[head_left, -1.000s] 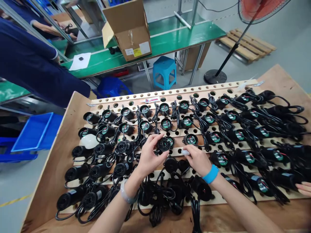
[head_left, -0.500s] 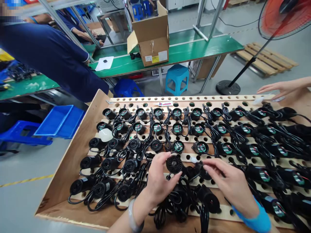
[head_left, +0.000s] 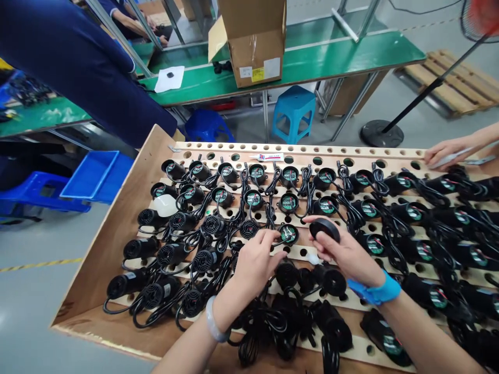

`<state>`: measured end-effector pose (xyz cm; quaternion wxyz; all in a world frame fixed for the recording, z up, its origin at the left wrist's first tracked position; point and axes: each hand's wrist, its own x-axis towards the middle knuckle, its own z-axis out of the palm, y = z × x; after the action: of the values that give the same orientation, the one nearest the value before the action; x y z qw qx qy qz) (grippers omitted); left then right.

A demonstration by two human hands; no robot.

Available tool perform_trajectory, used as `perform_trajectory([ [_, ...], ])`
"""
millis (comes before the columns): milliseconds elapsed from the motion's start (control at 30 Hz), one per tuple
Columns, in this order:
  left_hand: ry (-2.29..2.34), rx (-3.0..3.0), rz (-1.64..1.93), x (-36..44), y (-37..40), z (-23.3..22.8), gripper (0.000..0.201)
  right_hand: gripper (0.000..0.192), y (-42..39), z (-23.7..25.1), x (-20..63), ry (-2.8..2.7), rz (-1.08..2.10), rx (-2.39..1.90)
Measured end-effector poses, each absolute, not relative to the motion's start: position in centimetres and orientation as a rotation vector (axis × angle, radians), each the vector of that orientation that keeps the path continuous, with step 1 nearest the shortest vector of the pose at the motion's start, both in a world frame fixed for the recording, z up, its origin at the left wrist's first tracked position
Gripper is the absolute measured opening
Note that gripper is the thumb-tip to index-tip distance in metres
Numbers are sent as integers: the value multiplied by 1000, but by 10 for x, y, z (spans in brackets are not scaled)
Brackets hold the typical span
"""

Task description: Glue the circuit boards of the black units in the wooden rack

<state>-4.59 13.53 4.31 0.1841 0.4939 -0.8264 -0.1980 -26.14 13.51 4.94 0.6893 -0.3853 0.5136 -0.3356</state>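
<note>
A black round cap [head_left: 326,229] is held in my right hand [head_left: 343,252], fingers and thumb closed on its edge. Just left of it, a black cylindrical housing [head_left: 289,235] stands with its top uncovered, showing a green circuit board and wires. My left hand [head_left: 255,262] reaches to this housing's left side, fingertips beside its cable, thumb and fingers apart. Below my hands lie more black housings [head_left: 333,280] with bundled black cables [head_left: 273,317]. A small translucent white piece [head_left: 313,258] rests on the wooden strip under my right hand.
Rows of black housings fill the wooden tray [head_left: 97,244] with drilled strips. A white tube [head_left: 272,157] lies along the far strip, and a whitish rounded piece [head_left: 166,205] sits at left. Another person's hand [head_left: 448,153] is at far right. Beyond stands a green bench [head_left: 304,67] with a cardboard box [head_left: 259,52].
My right hand has moved up and now holds the black cap beside the uncovered housing. My left hand has shifted up to that housing. The other person's hand has lowered; the view has shifted.
</note>
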Motion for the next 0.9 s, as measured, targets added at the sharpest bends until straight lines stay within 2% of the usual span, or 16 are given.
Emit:
perform_trajectory([
  [67, -2402, 1442, -503, -39, 138, 31, 10, 69, 126, 44, -270, 1103, -741, -802],
  [200, -2432, 1360, -290, -35, 142, 16, 18, 57, 114, 36, -276, 1137, -632, -966],
  [367, -2482, 1264, -170, -36, 140, 16, 22, 46, 113, 25, -275, 1269, -467, -1951],
  [500, -2521, 1280, -149, -38, 141, 16, 22, 45, 111, 20, -270, 1124, -399, -2392],
  [600, -2525, 1270, -147, -40, 141, 16, 22, 52, 106, 21, -265, 1082, -346, -2523],
  [900, -2499, 1270, -200, -45, 141, 25, 18, 52, 101, 28, -259, 1016, -287, -2576],
])
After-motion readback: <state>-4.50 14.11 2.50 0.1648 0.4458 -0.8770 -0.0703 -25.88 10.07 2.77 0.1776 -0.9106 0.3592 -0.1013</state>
